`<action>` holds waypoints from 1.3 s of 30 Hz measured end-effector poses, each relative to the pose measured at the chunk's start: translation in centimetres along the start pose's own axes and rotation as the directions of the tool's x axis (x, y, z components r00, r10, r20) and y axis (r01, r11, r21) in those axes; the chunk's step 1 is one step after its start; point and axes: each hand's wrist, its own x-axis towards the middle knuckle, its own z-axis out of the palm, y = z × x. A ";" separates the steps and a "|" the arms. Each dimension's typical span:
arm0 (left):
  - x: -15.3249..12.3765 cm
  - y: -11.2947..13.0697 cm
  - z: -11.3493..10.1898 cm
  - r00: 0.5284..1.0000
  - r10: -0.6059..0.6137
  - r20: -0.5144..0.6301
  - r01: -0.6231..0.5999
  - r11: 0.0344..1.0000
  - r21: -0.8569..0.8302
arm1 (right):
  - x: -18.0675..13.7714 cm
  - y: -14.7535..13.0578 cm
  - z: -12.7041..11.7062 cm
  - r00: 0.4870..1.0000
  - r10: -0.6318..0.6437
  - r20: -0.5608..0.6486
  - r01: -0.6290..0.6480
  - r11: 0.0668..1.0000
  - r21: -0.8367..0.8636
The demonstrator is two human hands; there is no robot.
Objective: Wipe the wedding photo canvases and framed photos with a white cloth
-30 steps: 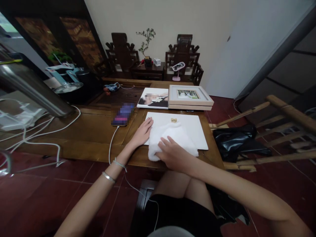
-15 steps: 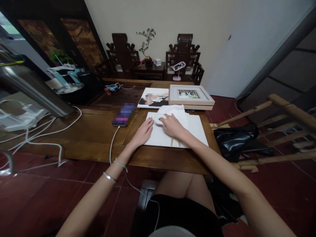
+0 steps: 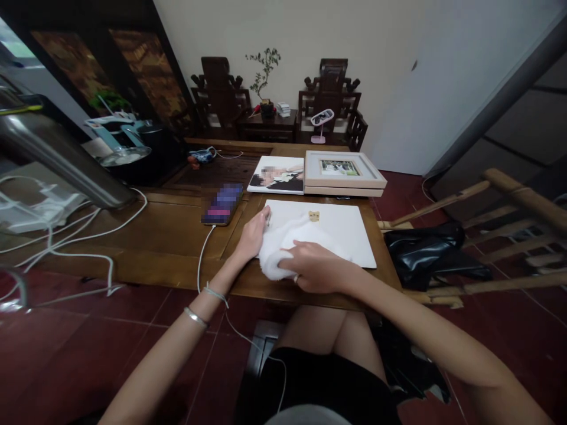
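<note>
Right grip bunched shut on white towel, likely wiping white panel beneath; left grip half-curled, hold unclear. Next: probably forward stroke.

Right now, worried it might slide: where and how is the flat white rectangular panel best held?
Probably hold the flat white panel by its right edge, from the right: that straight edge looks uncovered, while the left hand is at the left edge and fluffy white cloth covers its near-left part.
</note>
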 end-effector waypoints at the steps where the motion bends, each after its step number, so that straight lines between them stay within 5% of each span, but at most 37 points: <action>1: -0.1 0.2 0.1 0.999 0.032 0.012 -0.032 0.998 0.052 | -0.4 0.5 -0.3 0.999 0.048 0.015 -0.048 0.999 0.000; 9: 0.2 -0.3 0.2 0.991 0.088 0.100 -0.107 0.973 0.204 | 4.4 7.0 -0.4 0.885 0.442 -0.147 -0.432 0.897 0.094; 15: 0.2 -0.8 0.1 0.987 0.118 0.108 -0.142 0.957 0.254 | 10.3 8.6 -1.3 0.901 0.407 -0.151 -0.358 0.894 0.271; 21: 0.2 -0.7 0.0 0.987 0.105 0.123 -0.134 0.956 0.259 | 11.4 9.8 -2.4 0.889 0.456 -0.045 -0.426 0.859 0.282; 26: 0.1 -0.5 0.0 0.984 0.118 0.130 -0.147 0.959 0.242 | 7.8 11.7 -3.4 0.845 0.534 0.023 -0.514 0.801 0.307; 34: 0.0 -0.6 0.0 0.981 0.128 0.143 -0.161 0.955 0.250 | -3.5 15.5 -2.6 0.729 0.684 -0.021 -0.609 0.662 0.437; 39: 0.0 -0.9 0.1 0.965 0.141 0.221 -0.197 0.946 0.257 | -9.1 13.1 -0.2 0.752 0.627 -0.204 -0.535 0.761 0.368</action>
